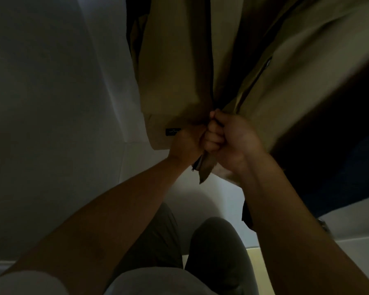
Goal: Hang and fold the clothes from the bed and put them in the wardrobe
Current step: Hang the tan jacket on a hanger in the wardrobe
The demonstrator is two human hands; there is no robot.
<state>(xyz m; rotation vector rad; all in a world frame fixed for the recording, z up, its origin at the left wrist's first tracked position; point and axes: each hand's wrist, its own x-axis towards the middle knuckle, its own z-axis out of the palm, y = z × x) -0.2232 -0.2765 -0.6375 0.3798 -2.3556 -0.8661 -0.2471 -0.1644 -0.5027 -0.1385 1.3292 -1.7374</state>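
Both hands, left hand (186,143) and right hand (230,141), grip the hanging tan jacket (179,71) at its bottom zip; fastening looks unfinished.

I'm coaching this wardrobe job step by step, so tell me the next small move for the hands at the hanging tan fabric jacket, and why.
Probably join the zip at the hem and run it upward. The left hand and right hand grip the two front edges of the tan fabric jacket together at the hem, the zip's loose end pokes out below them, and the fronts gape above.
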